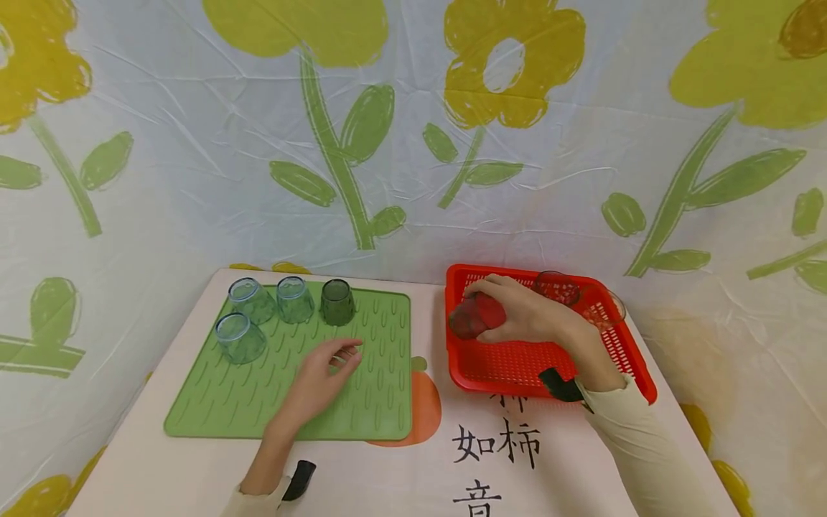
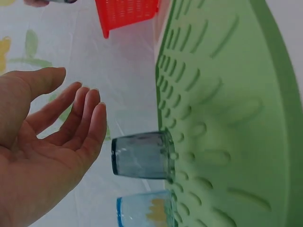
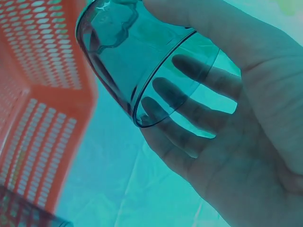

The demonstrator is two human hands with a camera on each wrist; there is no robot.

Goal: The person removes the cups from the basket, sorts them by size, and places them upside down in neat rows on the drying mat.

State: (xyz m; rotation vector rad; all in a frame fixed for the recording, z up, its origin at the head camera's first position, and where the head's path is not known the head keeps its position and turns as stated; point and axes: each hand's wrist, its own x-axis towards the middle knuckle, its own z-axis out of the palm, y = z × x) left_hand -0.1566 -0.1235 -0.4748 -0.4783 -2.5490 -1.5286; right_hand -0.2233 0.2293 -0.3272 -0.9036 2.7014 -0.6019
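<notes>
Over the left part of the red plastic basket [image 1: 465,377], my right hand [image 1: 526,312] grips a dark-tinted drinking glass [image 1: 466,320] tilted on its side. In the right wrist view the fingers [image 3: 189,101] wrap one side of the glass [image 3: 128,52] near its rim, with the thumb along the other. My left hand [image 1: 323,380] hovers over the green drying mat [image 1: 381,388], fingers loosely bent and nothing in them. A dark grey glass [image 1: 337,301] stands upside down on the mat just beyond it. Three blue glasses, one of them [image 1: 295,300] beside the grey, stand farther left.
Two clear glasses, one [image 1: 557,287] at the back and another [image 1: 602,307] by the right wall, lie in the basket. A flowered cloth [image 1: 258,129] hangs behind the table. The table cover [image 1: 426,474] bears black characters and an orange print between mat and basket.
</notes>
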